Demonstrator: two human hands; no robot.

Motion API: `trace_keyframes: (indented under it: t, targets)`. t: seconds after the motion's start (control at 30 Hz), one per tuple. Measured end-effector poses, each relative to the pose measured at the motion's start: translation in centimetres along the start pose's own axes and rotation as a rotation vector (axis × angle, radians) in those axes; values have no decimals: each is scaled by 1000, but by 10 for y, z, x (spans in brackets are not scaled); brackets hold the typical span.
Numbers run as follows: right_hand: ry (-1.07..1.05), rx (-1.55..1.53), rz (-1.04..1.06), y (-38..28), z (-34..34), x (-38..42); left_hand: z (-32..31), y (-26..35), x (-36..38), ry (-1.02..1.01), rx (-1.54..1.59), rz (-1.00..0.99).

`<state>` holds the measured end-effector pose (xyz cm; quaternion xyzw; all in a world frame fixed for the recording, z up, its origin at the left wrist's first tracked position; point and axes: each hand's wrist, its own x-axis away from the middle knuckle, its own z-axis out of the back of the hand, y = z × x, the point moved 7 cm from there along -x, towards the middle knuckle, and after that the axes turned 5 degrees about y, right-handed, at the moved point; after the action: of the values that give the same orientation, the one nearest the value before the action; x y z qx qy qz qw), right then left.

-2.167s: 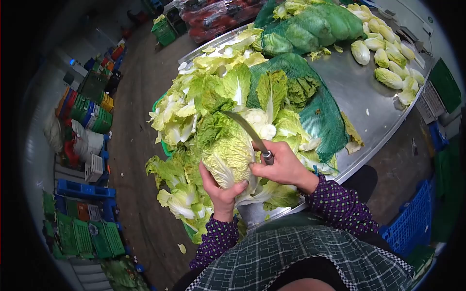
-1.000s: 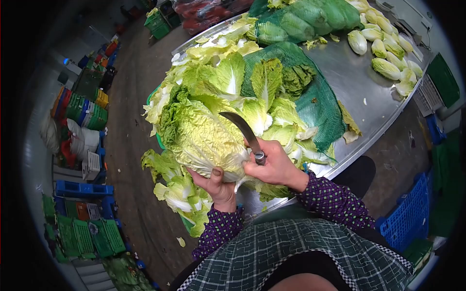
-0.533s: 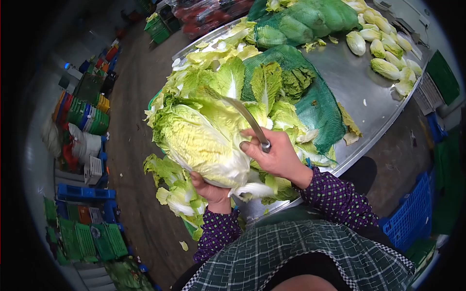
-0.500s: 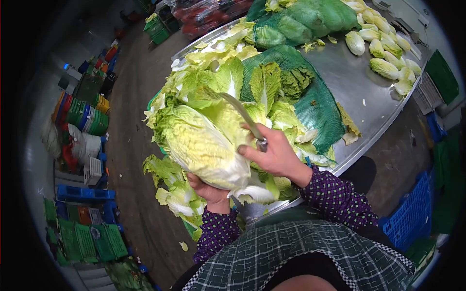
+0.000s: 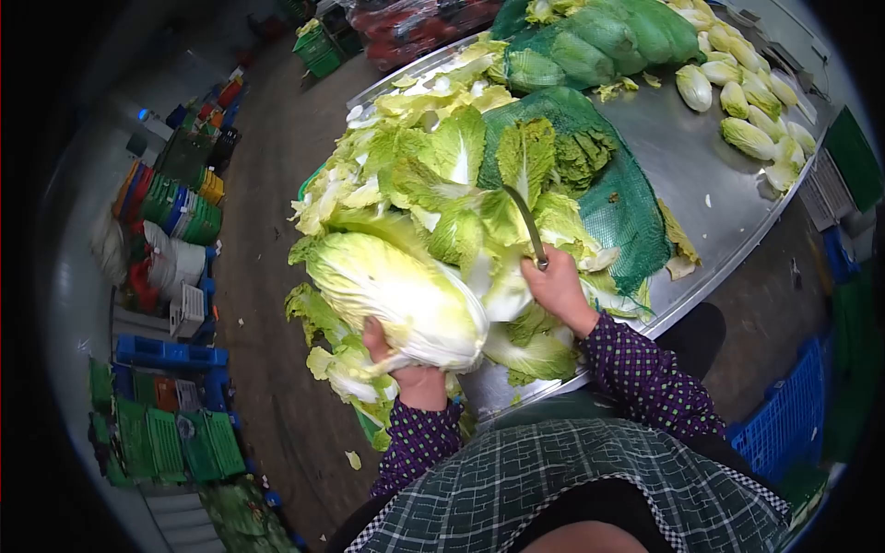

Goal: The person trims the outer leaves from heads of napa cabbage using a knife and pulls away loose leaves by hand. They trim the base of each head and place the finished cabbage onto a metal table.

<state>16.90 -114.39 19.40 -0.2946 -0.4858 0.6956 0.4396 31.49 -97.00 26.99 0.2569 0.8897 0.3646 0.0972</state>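
A napa cabbage (image 5: pixel 396 295), pale yellow with a white base, lies tilted in my left hand (image 5: pixel 410 364), which grips it from below with the thumb on its near side. My right hand (image 5: pixel 560 288) is closed round the handle of a knife with a curved blade (image 5: pixel 525 217), its tip pointing up and away. The blade stands apart from the cabbage, to its right. Loose outer leaves (image 5: pixel 452 157) are heaped behind and beside both hands. A green mesh sack (image 5: pixel 613 226) with a dark green cabbage head at its mouth lies beyond my right hand.
On the metal table (image 5: pixel 687 175), a full mesh sack of cabbages (image 5: pixel 599 46) lies at the back. Several trimmed cabbages (image 5: pixel 747 138) are piled at the right edge. A blue crate (image 5: pixel 784 410) stands on the floor at right, stacked crates (image 5: pixel 175 217) at left.
The knife has moved right, away from the cabbage, with my right hand. The cabbage has turned slightly and lowered in my left hand, and some leaves beside it have shifted.
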Motion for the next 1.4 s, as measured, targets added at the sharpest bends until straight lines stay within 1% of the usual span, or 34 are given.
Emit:
trace_keyframes:
  t: [0.03, 0.1, 0.13, 0.17, 0.23, 0.3, 0.33, 0.37, 0.43, 0.47, 0.5, 0.57, 0.6, 0.63, 0.7, 0.73, 0.8, 0.83, 0.87, 0.9, 0.93, 0.97, 1.0, 1.03, 1.07, 1.13, 1.17, 1.2, 1.23, 1.27, 1.3, 1.33, 1.37, 1.4]
  targets:
    - [-11, 1, 9, 7, -4, 3, -3, 2, 1, 26, 125, 68]
    - [52, 205, 243, -14, -2, 10, 20, 0, -11, -46, 60, 33]
    - [5, 27, 261, -29, -2, 13, 22, -7, -12, -209, 108, 106]
    - [21, 29, 258, -62, 12, 18, 16, -14, -8, -379, 153, 191]
    - [-406, -261, 255, -119, 9, 33, 1, -22, -1, -378, 75, 201]
    - [-320, -322, 282, -119, 11, 33, 4, -38, 2, -145, 17, 371]
    - [-246, -381, 322, -119, 16, 31, 1, -31, 0, -86, -99, 319]
    - [-244, -375, 329, -119, 17, 32, -4, -28, 0, -91, -91, 316]
    - [-243, -392, 280, -112, 17, 37, -9, -12, 6, -179, -468, 113]
    - [-168, -336, 437, -113, 18, 40, -14, -9, 11, -165, -447, 63]
    - [-183, -341, 440, -105, 14, 40, -9, -11, 14, -152, -449, 54]
    - [-34, -228, 260, -79, 16, 31, 11, -12, 11, 3, -415, -5]
    - [117, -245, 358, -81, 23, 31, 13, -13, 13, 14, -406, -28]
    - [108, -210, 297, -48, 17, 19, 12, -11, 13, 18, -403, -40]
    - [44, -135, 188, 14, 5, 4, 12, -6, 13, 20, -108, -45]
    - [41, -134, 194, 15, 4, 3, 16, -6, 9, -18, -111, -58]
    - [36, 79, 126, 25, 5, 8, 28, -6, 9, -49, -163, -50]
    - [41, 79, 127, 42, 8, 1, 32, -9, 5, -99, -214, -44]
    - [88, 218, 112, 72, 13, -9, 68, -25, -2, -14, -15, 35]
    - [132, 355, 96, 79, 16, -13, 24, -11, 7, -95, 307, 167]
    - [133, 394, 168, 78, 17, -17, 14, -5, 10, -163, 352, 168]
    - [116, 311, 221, 53, 21, -13, 9, -1, 11, -232, 397, 168]
    - [93, 236, 256, 21, 30, 5, 30, -6, 3, -261, 210, 191]
    - [-18, 59, 257, -15, 33, 14, 50, -16, -4, -295, 21, 228]
    - [-105, -121, 256, -56, 39, 14, 37, -23, -2, -298, -63, 295]
    - [-265, -169, 418, -124, 46, 27, 6, -42, 14, -379, -31, 432]
    - [-269, -187, 489, -134, 43, 28, -4, -51, 25, -436, 7, 524]
    - [-349, -262, 328, -132, 38, 26, -4, -58, 33, -434, -20, 603]
    - [-431, -340, 170, -128, 33, 27, -6, -59, 36, -429, -16, 614]
    - [-437, -336, 163, -125, 31, 28, -5, -57, 33, -394, -182, 524]
    - [-364, -351, 176, -123, 32, 22, -3, -57, 24, -364, -343, 420]
    - [-300, -372, 178, -119, 33, 20, -5, -51, 19, -350, -357, 304]
    - [-314, -372, 175, -115, 25, 22, -9, -51, 20, -337, -357, 301]
    - [-300, -495, 162, -110, 18, 25, -15, -45, 21, -327, -498, 168]
